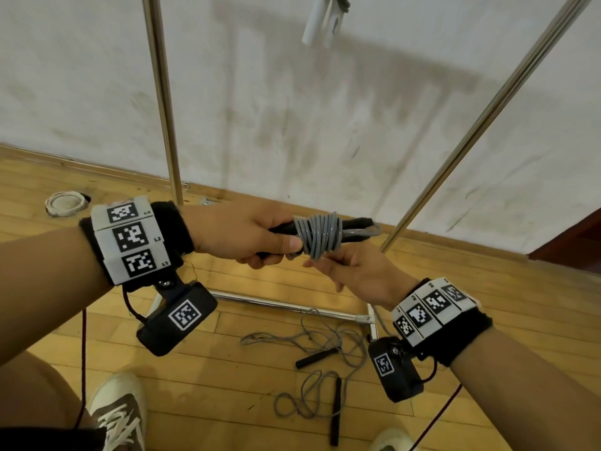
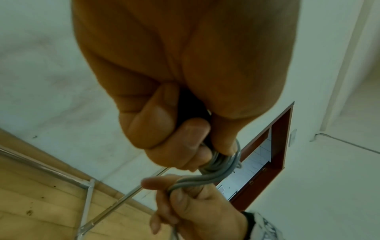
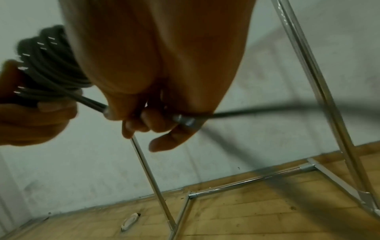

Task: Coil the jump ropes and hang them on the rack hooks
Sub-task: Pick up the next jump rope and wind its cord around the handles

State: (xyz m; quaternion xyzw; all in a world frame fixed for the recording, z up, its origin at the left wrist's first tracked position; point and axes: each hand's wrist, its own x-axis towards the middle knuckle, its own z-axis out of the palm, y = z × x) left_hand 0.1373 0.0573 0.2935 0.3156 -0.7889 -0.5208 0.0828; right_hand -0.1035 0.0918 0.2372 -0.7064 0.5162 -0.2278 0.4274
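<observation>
My left hand (image 1: pixel 260 236) grips the two black handles (image 1: pixel 353 224) of a grey jump rope, held level in front of the rack. Several grey turns of the rope coil (image 1: pixel 320 234) wrap the handles just past my thumb. My right hand (image 1: pixel 344 271) sits right below the coil and holds the doubled grey cord (image 2: pixel 197 180) that comes off the wrap; in the right wrist view the cord (image 3: pixel 185 121) runs through its curled fingers and trails away blurred. A second grey rope (image 1: pixel 312 349) with black handles lies loose on the floor below.
The chrome rack's left upright (image 1: pixel 162 102) and slanted right pole (image 1: pixel 487 115) stand ahead, its base bar (image 1: pixel 286 305) on the wooden floor. A white-handled rope (image 1: pixel 322 24) hangs at the top. A white round object (image 1: pixel 65 203) lies by the wall, my shoes (image 1: pixel 117 415) below.
</observation>
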